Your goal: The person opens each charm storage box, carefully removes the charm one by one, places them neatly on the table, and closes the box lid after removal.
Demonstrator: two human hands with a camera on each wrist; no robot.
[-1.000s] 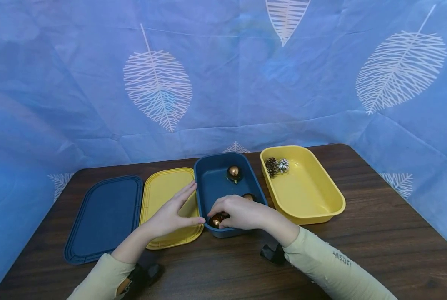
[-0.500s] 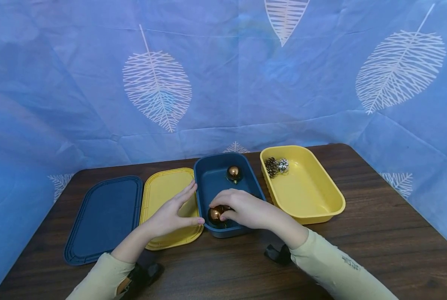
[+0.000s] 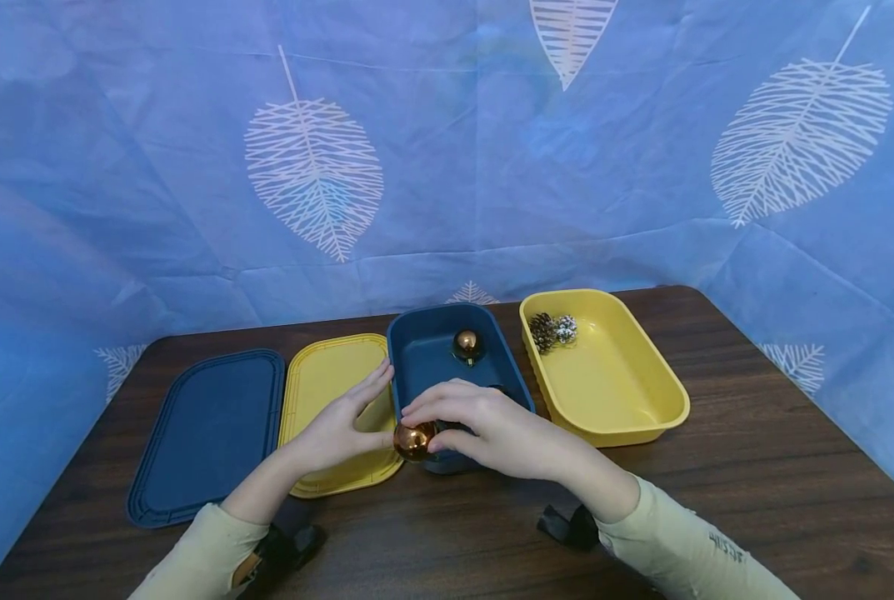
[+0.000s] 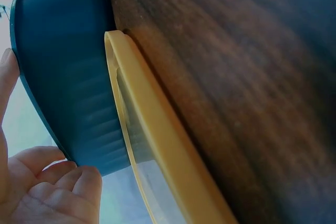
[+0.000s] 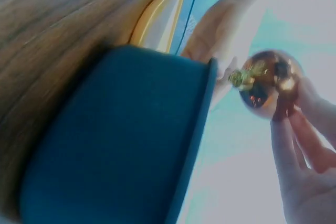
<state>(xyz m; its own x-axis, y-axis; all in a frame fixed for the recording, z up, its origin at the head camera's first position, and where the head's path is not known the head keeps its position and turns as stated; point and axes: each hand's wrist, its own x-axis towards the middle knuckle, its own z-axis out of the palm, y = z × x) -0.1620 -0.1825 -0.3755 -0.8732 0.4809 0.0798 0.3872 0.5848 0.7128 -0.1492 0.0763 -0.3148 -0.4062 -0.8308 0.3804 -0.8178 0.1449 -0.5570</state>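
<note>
My right hand [image 3: 487, 425] pinches a shiny copper bauble [image 3: 414, 442] between thumb and fingers, above the near left corner of the blue box [image 3: 420, 333]. In the right wrist view, the gold cap [image 5: 236, 78] of that bauble points away from the fingers. My left hand [image 3: 337, 429] has its fingers and thumb spread, fingertips touching the rim of the blue box, as the left wrist view shows. Another copper bauble [image 3: 466, 343] lies at the far end inside the box. My right hand hides much of the box's near part.
A yellow box [image 3: 619, 392] stands to the right, holding a brown pinecone [image 3: 542, 333] and a white-tipped one [image 3: 566, 328]. On the left lie a yellow lid [image 3: 327, 367] and a blue lid [image 3: 214, 425], side by side on the dark wooden table [image 3: 432, 550].
My right hand has lifted the copper bauble from inside the blue box, up and toward the near left corner. The left hand has stayed nearly still.
</note>
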